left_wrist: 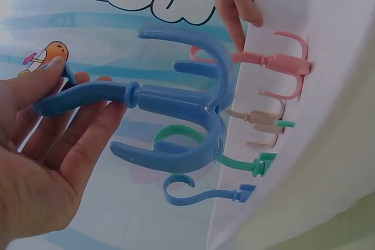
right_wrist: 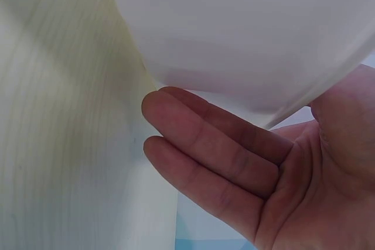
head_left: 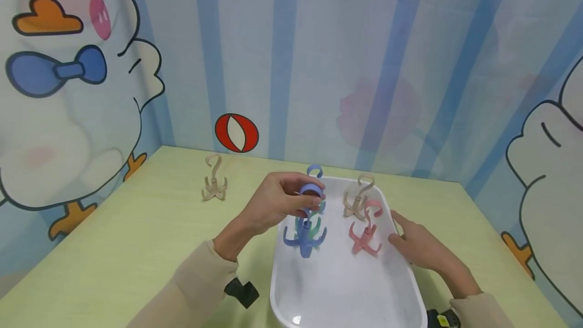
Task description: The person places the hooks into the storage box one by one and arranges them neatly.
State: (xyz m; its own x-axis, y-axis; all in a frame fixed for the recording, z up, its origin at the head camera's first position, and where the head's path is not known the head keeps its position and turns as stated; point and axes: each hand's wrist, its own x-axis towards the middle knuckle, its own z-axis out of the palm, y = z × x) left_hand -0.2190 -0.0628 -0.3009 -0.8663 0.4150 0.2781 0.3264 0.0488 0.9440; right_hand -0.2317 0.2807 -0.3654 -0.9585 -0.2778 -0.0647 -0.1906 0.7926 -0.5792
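My left hand (head_left: 278,199) pinches the curved top of a blue multi-prong hanger hook (head_left: 306,241), its prongs hanging down over the white tray (head_left: 348,287). In the left wrist view this blue hook is seen side-on, apart from the tray. A pink hook (head_left: 364,239) and a beige hook (head_left: 354,207) stand in the tray on the right. On its left side are a green hook (left_wrist: 240,163) and another blue hook (left_wrist: 202,195), partly hidden by my left hand in the head view. My right hand (head_left: 416,242) grips the tray's right rim, thumb over the edge, other fingers outside.
Another beige hook (head_left: 214,189) stands on the yellow-green table (head_left: 182,237), left of the tray. A striped cloth backdrop (head_left: 309,65) with duck pictures rises behind the table's far edge and along both sides.
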